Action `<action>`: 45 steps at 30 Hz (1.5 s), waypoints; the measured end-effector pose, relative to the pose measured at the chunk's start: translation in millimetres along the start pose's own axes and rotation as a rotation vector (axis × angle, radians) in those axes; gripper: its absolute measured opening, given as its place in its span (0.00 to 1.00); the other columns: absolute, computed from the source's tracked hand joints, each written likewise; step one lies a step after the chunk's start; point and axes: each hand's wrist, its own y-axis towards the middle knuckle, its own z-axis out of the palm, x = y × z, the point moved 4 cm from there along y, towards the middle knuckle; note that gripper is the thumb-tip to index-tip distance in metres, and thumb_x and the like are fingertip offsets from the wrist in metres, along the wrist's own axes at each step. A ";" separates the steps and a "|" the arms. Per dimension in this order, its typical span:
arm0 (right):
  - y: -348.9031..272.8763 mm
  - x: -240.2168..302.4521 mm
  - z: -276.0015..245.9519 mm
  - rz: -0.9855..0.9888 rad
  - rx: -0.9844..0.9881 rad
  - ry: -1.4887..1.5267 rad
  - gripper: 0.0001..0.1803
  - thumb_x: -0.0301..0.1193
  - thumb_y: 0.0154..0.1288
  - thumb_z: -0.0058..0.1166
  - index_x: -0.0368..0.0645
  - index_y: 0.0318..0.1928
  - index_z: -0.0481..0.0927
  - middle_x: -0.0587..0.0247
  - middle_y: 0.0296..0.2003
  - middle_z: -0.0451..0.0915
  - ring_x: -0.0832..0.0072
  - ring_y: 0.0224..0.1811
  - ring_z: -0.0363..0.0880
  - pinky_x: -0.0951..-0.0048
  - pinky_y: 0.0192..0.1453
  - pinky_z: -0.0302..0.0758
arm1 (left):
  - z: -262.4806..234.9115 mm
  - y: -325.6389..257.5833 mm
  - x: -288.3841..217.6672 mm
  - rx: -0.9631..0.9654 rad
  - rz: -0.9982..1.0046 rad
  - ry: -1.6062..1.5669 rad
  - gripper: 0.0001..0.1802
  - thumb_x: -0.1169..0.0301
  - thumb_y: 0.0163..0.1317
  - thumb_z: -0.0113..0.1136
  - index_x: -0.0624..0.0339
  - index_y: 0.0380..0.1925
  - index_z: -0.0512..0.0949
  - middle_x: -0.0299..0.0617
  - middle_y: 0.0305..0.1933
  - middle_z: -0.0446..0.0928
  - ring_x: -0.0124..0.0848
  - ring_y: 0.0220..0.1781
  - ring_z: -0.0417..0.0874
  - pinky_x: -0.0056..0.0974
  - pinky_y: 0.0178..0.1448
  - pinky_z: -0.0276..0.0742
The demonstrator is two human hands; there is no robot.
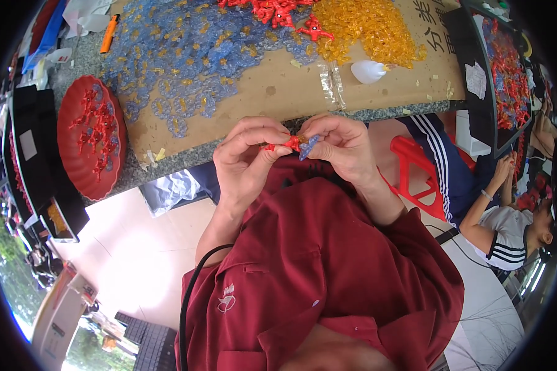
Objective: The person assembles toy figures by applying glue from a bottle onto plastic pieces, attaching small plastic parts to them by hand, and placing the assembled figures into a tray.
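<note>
Just in front of the table's near edge, my two hands meet over one small toy. My left hand (249, 151) pinches a red plastic figure (289, 144) between thumb and fingertips. Against its right side my right hand (343, 147) grips a translucent blue plastic piece (308, 147), and a bit of orange shows at the join. Whether the parts are locked together or only touching, I cannot tell. Beyond my hands a wide spread of blue pieces (185, 55) covers the table, with a heap of orange pieces (374, 31) to its right and red figures (275, 11) at the back.
At left, a red scalloped plate (68, 145) bears red figures and some blue pieces. An orange cutter (109, 34) and a white squeeze bottle (368, 72) lie on the cardboard. A black-rimmed bin (486, 80) stands at right, near a red stool (408, 167) and another person (504, 229).
</note>
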 end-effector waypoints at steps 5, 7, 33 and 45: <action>-2.1 -2.2 -0.2 0.044 0.014 0.009 0.12 0.15 0.54 0.54 0.33 0.41 0.75 0.60 0.38 0.77 0.79 0.38 0.77 0.80 0.43 0.76 | -0.7 0.4 6.5 0.013 -0.069 -0.138 0.08 0.87 0.49 0.58 0.66 0.30 0.77 0.44 0.39 0.73 0.30 0.40 0.77 0.30 0.42 0.78; -3.7 -1.3 2.9 0.023 0.007 -0.015 0.12 0.15 0.54 0.54 0.33 0.41 0.75 0.60 0.38 0.76 0.79 0.38 0.77 0.80 0.43 0.76 | -0.4 -0.4 4.9 0.014 -0.031 -0.130 0.08 0.86 0.49 0.59 0.65 0.29 0.77 0.45 0.39 0.74 0.29 0.41 0.77 0.30 0.43 0.78; -7.5 23.9 15.4 -0.467 0.003 -0.770 0.12 0.18 0.43 0.62 0.37 0.32 0.79 0.58 0.32 0.79 0.70 0.33 0.79 0.76 0.36 0.75 | -1.7 14.0 -8.0 0.180 0.148 0.195 0.13 0.88 0.37 0.59 0.60 0.22 0.81 0.39 0.31 0.79 0.36 0.40 0.78 0.36 0.42 0.75; 1.5 20.0 22.8 -0.433 0.091 -0.678 0.13 0.16 0.43 0.61 0.36 0.34 0.78 0.57 0.33 0.79 0.70 0.35 0.79 0.76 0.40 0.74 | -13.9 12.2 -20.0 0.137 0.088 0.244 0.13 0.88 0.38 0.59 0.60 0.24 0.82 0.39 0.32 0.78 0.33 0.39 0.78 0.33 0.41 0.75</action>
